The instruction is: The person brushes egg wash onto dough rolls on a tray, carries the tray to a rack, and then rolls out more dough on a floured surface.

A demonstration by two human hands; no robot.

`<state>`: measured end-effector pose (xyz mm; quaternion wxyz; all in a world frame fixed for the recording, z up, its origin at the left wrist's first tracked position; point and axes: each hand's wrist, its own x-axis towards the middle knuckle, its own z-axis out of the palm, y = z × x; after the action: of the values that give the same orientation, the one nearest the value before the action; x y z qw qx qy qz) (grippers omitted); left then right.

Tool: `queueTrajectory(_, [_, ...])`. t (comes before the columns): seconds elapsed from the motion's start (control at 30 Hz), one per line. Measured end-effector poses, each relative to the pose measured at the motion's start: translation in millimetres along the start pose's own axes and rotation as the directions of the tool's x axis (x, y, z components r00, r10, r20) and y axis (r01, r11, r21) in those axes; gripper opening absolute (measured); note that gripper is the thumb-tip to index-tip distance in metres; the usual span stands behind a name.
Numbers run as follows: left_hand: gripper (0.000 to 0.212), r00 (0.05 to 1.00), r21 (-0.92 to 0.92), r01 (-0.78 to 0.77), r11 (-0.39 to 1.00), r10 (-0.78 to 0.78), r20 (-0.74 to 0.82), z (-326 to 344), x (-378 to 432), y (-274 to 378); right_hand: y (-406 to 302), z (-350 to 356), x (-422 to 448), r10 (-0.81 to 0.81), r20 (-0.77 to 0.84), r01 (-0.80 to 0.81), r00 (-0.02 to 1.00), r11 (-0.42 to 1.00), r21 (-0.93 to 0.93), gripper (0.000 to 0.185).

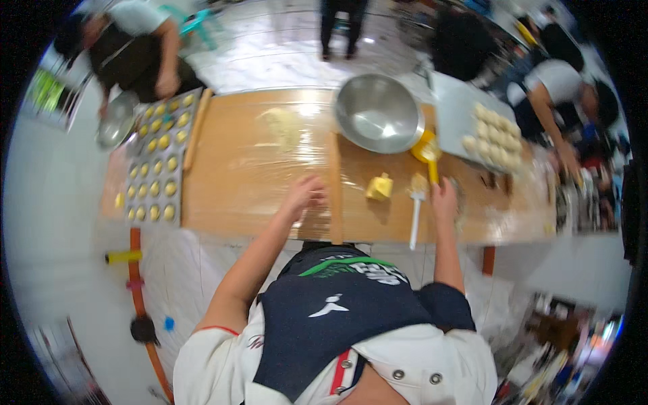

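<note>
My left hand (307, 195) is over the wooden tabletop with its fingers loosely apart and nothing visible in it. Just to its right lies a long wooden rolling pin (335, 190). My right hand (444, 200) has its fingers at the end of the handle of a yellow scoop or strainer (430, 149), seemingly pinching it; blur hides the exact grip. A white-handled spatula (416, 210) with a smeared blade lies left of that hand. Between the spatula and the rolling pin rests a yellow block of butter or similar fat (379, 188). A large steel bowl (378, 114) stands behind them.
Metal trays (178, 185) of yellow-filled cups and another rolling pin (198, 129) lie left. Pale flour or crumbs (283, 129) are spread mid-table. A tray (453, 119) of dough balls (493, 135) stands right. People work at both ends; the left person holds a steel bowl (117, 120).
</note>
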<state>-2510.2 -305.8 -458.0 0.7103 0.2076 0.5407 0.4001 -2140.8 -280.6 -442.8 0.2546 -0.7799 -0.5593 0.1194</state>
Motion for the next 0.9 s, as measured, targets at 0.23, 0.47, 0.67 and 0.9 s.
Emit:
queueTrajectory(0.23, [0.046,0.998,-0.046,0.022,0.999,-0.02,0.055,14,-14,8,-105,7,-71,-0.189,0.438,0.014,0.879,0.928,0.372,0.031])
queueTrajectory(0.47, [0.042,0.997,-0.149,-0.072,0.986,0.076,0.021,3,-41,24,-138,60,-63,-0.537,0.416,0.121,0.734,0.706,0.697,0.028])
queueTrajectory(0.67, [0.039,0.971,-0.236,-0.124,0.964,0.069,-0.228,-42,-71,-10,-170,57,-65,-0.536,0.553,0.002,0.638,0.719,0.695,0.028])
queueTrajectory(0.9, [0.047,0.793,0.123,-0.236,0.964,0.264,-0.549,-105,-84,-22,-186,86,-82,-0.619,0.502,0.126,0.604,0.696,0.707,0.026])
